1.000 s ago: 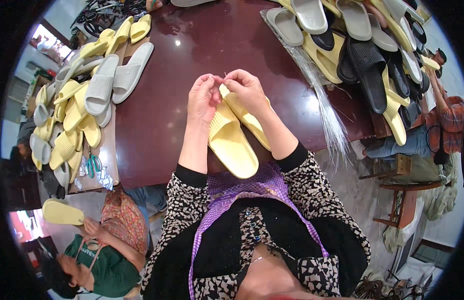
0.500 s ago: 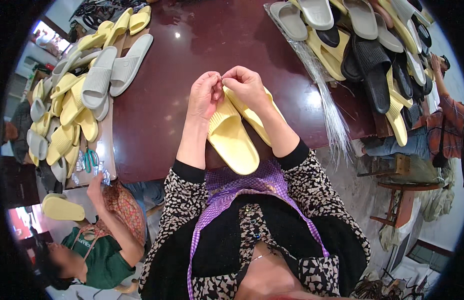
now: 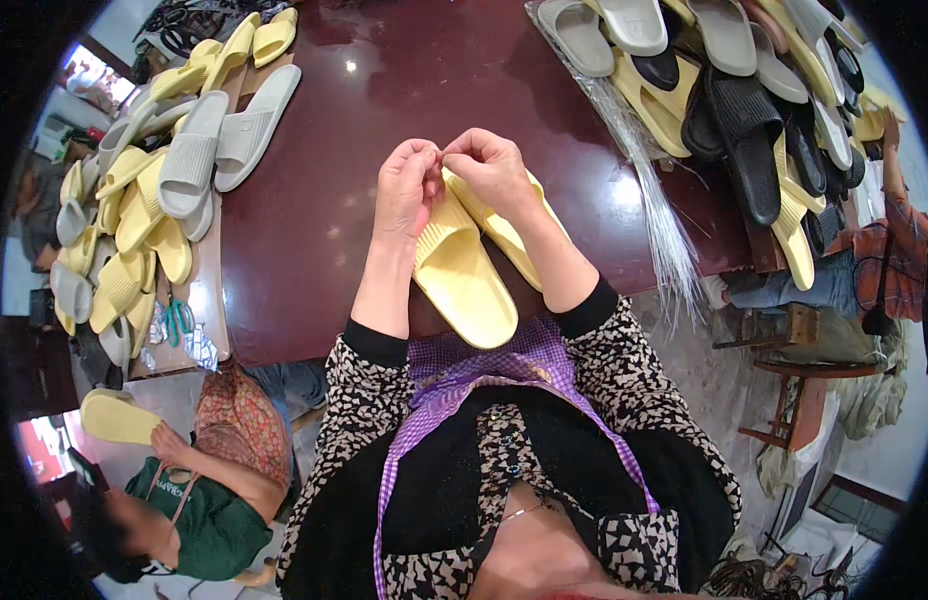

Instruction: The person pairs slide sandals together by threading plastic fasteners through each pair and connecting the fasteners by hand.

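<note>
Two yellow slide sandals, a left one (image 3: 468, 294) and a right one (image 3: 511, 250), lie side by side before me on the dark red table. Their heels point toward me. Over their toe ends, my left hand (image 3: 406, 182) and my right hand (image 3: 487, 171) meet fingertip to fingertip. Both are closed in a pinch. Whatever they hold between them is too small to make out. My wrists and fingers hide the toe part of the sandals.
Yellow and grey slides (image 3: 191, 165) are heaped at the left, near teal-handled scissors (image 3: 177, 318). More slides (image 3: 747, 125), black, grey and yellow, pile up at the right beside clear plastic strands (image 3: 652, 205). A co-worker (image 3: 199, 500) sits at lower left; another person (image 3: 884, 250) stands at right.
My hands stay pinched together over the sandals, almost unmoved. The co-worker at lower left has drawn a hand back from the table to a yellow slide. The person at right has reached toward the pile.
</note>
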Demonstrator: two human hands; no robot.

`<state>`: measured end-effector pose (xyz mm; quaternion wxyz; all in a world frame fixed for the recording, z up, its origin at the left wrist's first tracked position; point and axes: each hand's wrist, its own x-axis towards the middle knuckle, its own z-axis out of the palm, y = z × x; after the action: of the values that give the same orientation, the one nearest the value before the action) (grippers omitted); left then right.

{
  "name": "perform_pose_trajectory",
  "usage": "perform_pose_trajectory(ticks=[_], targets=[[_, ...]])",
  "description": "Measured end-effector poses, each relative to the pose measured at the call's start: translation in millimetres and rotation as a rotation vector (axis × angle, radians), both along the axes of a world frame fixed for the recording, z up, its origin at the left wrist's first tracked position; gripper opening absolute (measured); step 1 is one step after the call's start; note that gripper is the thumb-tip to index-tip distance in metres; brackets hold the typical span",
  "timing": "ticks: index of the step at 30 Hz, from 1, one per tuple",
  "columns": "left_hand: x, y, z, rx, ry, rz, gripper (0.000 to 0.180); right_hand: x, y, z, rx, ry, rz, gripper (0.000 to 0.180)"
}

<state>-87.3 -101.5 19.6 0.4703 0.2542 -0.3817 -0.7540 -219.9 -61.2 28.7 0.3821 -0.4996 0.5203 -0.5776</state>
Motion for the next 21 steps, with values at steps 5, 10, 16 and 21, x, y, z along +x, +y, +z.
perform_pose_trajectory(ticks=[5,10,16,21], targets=[[-1.9,1.7,-1.2,-0.048,-0.025,0.035,0.007,0.9,1.5,3.3,0.010,0.024,-0.024,0.006],[-4.8,5.5,0.4,-0.075,-0.066,0.100,0.007,1.7,2.7,5.4,0.003,-0.004,-0.031,0.006],[-4.7,6.2,1.9,-0.076,-0.079,0.114,0.007,1.1,1.7,4.4,-0.002,-0.002,-0.038,0.006],[-3.8,5.8,1.8,-0.058,-0.079,0.103,0.007,1.0,0.7,2.9,0.002,-0.015,-0.031,0.005]])
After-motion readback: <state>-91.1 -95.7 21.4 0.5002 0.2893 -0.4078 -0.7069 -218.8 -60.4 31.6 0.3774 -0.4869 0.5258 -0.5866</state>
